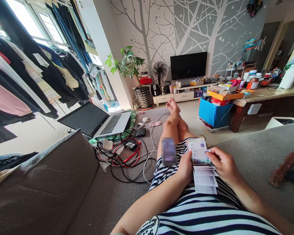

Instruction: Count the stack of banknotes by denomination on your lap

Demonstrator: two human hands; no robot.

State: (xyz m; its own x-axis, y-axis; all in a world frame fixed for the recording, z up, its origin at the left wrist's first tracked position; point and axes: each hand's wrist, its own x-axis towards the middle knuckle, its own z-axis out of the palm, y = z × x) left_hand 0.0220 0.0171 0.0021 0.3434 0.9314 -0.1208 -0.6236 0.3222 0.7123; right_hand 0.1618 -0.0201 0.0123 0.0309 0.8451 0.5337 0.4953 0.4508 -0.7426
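Note:
A bundle of paper banknotes (196, 143) is held over my lap. My left hand (185, 167) closes on its left edge, the thumb lying on the front note. My right hand (224, 164) pinches the right edge of the front note, which shows a purple and green print. Below the bundle, several overlapping banknotes (205, 181) fan down across the striped clothing (186, 212). The lower fingers of both hands are partly hidden. A blurred-out rectangle, perhaps a phone (169, 151), rests on my thigh, left of the notes.
An open laptop (112, 124) sits on the sofa (127, 173) at left, beside tangled cables (134, 153) and a white charger (106, 144). A blue bin (213, 112) stands near a cluttered table (267, 94) at right. A television (188, 65) is at the back.

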